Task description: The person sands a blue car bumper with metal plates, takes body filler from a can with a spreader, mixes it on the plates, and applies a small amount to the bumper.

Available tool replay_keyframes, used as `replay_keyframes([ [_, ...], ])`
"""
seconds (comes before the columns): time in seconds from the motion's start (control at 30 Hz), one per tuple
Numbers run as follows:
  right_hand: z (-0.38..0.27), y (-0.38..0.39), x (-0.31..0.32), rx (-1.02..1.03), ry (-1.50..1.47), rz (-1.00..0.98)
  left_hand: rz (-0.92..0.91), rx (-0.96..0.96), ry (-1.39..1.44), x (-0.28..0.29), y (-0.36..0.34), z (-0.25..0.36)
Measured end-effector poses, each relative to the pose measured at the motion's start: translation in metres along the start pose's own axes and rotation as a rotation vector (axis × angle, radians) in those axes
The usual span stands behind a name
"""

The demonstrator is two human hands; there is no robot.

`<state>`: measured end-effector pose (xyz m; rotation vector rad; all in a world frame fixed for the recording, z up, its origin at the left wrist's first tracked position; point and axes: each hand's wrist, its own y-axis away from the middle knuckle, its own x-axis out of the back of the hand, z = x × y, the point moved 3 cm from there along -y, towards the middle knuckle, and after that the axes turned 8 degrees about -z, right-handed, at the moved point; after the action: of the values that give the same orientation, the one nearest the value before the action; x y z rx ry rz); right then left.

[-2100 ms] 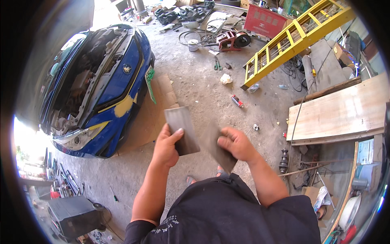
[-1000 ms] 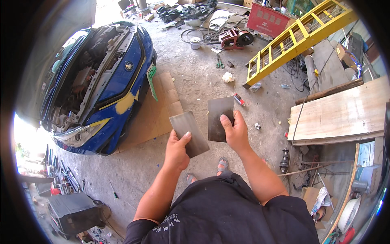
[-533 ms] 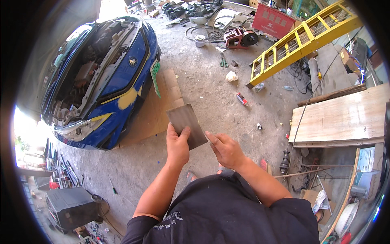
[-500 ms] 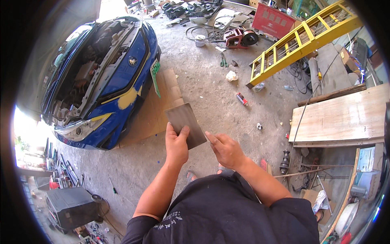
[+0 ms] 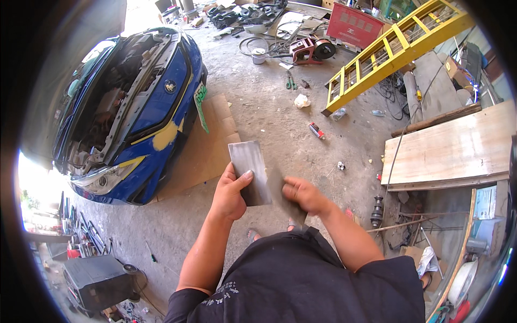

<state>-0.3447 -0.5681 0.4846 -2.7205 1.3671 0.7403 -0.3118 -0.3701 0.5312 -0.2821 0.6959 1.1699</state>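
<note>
My left hand [image 5: 231, 192] is closed on a flat grey rectangular plate [image 5: 252, 171], its thumb on the upper face. In my right hand [image 5: 305, 195], fingers are closed round a darker, thin flat piece [image 5: 287, 201], smeared by motion, beside the right edge of the grey plate. Whether the two pieces touch, I cannot tell. Beyond my left hand stands a blue car [image 5: 145, 124] with its engine bay exposed. A pale yellow patch [image 5: 166, 137] marks its front bumper.
Cardboard [image 5: 218, 121] lies beneath the car's front. A yellow ladder [image 5: 396, 59] slants across the far right. Nearer stands a wooden board [image 5: 447, 148]. A red can [image 5: 316, 131] and crumpled paper [image 5: 302, 100] lie on the concrete floor; a grey box-shaped machine [image 5: 97, 280] stands at lower left.
The dark flat piece now shows apart in my right hand, which has moved slightly right. The plate in my left hand has turned more upright and shows a lighter face.
</note>
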Motion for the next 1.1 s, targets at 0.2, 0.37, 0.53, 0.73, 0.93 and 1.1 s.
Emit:
replay_keyframes([
  [0.2,-0.017,0.019,0.017,0.101,0.227,0.232,0.137,-0.349,-0.353,-0.004,-0.001,0.019],
  [0.37,-0.050,0.003,0.011,0.239,0.870,0.534,0.101,-0.284,-0.772,0.005,-0.002,-0.001],
  [0.53,-0.087,0.006,0.044,0.105,0.835,0.711,0.091,-0.258,-0.676,0.000,-0.003,0.002],
  [0.73,-0.063,0.017,0.030,0.123,0.782,0.520,0.112,-0.021,-0.372,0.023,-0.004,0.003],
  [0.93,-0.055,0.011,0.011,0.052,0.802,0.315,0.031,0.077,-0.711,0.028,-0.013,0.002],
  [1.1,-0.057,0.006,-0.007,-0.022,0.943,0.162,-0.158,0.065,-0.921,0.010,-0.028,-0.005],
])
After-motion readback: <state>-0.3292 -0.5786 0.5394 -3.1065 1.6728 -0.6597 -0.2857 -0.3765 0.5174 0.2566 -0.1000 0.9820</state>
